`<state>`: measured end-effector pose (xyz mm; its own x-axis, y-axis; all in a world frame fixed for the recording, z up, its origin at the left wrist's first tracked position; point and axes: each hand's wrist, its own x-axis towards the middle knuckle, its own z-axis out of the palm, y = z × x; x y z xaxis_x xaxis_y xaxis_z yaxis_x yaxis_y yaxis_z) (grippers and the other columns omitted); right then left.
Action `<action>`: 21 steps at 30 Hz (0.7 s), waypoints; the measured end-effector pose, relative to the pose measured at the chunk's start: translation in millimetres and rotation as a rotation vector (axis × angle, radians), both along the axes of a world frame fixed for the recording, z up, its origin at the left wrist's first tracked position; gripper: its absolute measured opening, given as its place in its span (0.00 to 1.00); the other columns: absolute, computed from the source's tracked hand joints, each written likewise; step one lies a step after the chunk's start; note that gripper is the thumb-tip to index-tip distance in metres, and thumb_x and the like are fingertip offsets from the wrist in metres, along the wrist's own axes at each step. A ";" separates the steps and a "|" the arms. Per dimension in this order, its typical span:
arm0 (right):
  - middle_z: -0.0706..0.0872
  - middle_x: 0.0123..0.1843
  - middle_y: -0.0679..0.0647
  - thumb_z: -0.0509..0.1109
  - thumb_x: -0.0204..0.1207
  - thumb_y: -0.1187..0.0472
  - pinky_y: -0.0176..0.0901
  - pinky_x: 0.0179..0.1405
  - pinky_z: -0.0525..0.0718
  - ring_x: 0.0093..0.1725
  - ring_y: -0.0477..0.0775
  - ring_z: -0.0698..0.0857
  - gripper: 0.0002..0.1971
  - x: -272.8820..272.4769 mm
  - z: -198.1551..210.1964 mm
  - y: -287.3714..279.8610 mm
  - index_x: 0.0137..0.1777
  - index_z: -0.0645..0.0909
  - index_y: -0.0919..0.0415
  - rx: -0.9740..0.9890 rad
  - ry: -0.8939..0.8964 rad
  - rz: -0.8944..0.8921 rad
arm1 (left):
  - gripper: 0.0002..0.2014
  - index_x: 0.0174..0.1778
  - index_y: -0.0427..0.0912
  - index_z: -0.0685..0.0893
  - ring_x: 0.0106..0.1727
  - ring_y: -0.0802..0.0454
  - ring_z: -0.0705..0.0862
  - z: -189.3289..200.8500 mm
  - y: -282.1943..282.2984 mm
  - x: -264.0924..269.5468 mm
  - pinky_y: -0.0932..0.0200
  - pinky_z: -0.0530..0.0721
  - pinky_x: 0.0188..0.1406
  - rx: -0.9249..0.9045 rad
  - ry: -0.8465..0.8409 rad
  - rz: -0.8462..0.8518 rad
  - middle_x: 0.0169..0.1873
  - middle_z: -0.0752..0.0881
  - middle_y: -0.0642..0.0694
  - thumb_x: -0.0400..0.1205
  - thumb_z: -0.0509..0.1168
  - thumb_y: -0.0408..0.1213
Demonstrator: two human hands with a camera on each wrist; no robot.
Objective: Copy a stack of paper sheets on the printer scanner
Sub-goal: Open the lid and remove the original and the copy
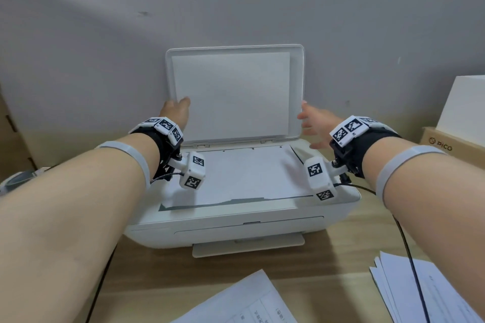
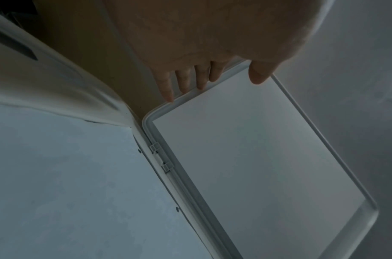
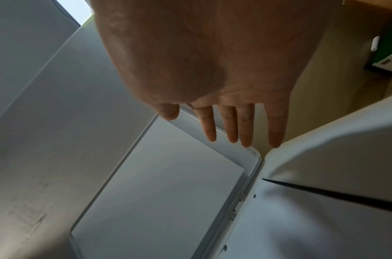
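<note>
A white printer sits on the wooden desk with its scanner lid raised upright against the wall. One white sheet lies on the scanner glass. My left hand holds the lid's left edge. In the left wrist view its thumb lies on the lid's inner face and its fingers run behind the rim. My right hand is at the lid's right edge with fingers straight and spread. In the right wrist view its fingertips lie over the rim of the lid.
A fanned stack of printed sheets lies at the desk's front right, crossed by a black cable. Another printed sheet lies at the front centre. A cardboard box and a white box stand right of the printer.
</note>
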<state>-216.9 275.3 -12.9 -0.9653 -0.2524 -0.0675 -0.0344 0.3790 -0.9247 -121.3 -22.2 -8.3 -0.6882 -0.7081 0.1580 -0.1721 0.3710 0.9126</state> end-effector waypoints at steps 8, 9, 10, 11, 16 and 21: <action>0.82 0.61 0.54 0.52 0.83 0.36 0.63 0.63 0.82 0.62 0.57 0.83 0.27 10.8 -13.1 7.6 0.64 0.81 0.55 0.105 -0.047 0.068 | 0.38 0.73 0.37 0.72 0.68 0.31 0.79 -5.2 -3.7 1.6 0.35 0.75 0.70 -0.023 -0.160 -0.011 0.69 0.79 0.33 0.72 0.60 0.60; 0.82 0.61 0.54 0.52 0.82 0.36 0.62 0.61 0.83 0.61 0.58 0.83 0.27 14.2 -12.0 8.7 0.63 0.81 0.54 0.126 -0.055 0.071 | 0.33 0.71 0.36 0.73 0.66 0.33 0.81 -5.2 0.6 8.8 0.36 0.77 0.69 -0.010 -0.208 -0.028 0.67 0.80 0.34 0.77 0.61 0.57; 0.83 0.60 0.54 0.52 0.82 0.35 0.60 0.58 0.84 0.59 0.59 0.85 0.27 17.7 -10.4 10.0 0.62 0.82 0.55 0.158 -0.060 0.075 | 0.27 0.68 0.38 0.74 0.63 0.36 0.82 -5.5 5.2 15.9 0.37 0.79 0.66 0.029 -0.251 -0.051 0.63 0.81 0.36 0.81 0.62 0.54; 0.84 0.59 0.55 0.53 0.82 0.36 0.56 0.53 0.85 0.58 0.59 0.86 0.27 22.4 -8.8 11.5 0.62 0.82 0.56 0.209 -0.061 0.082 | 0.22 0.65 0.41 0.74 0.61 0.39 0.82 -6.8 9.3 23.8 0.39 0.80 0.64 0.054 -0.315 -0.079 0.60 0.81 0.39 0.83 0.62 0.53; 0.89 0.56 0.58 0.62 0.83 0.44 0.47 0.42 0.84 0.57 0.58 0.89 0.19 45.9 -1.0 17.4 0.59 0.83 0.59 0.499 0.002 0.136 | 0.18 0.61 0.44 0.76 0.61 0.40 0.83 -14.3 17.7 54.0 0.38 0.79 0.66 -0.086 -0.645 -0.190 0.53 0.84 0.43 0.80 0.66 0.50; 0.89 0.58 0.60 0.68 0.81 0.49 0.43 0.35 0.82 0.54 0.56 0.88 0.16 62.4 -2.3 19.1 0.60 0.83 0.61 0.618 0.031 0.168 | 0.22 0.65 0.43 0.78 0.61 0.43 0.84 -21.5 31.0 68.2 0.42 0.82 0.65 -0.196 -0.679 -0.250 0.55 0.86 0.43 0.78 0.71 0.49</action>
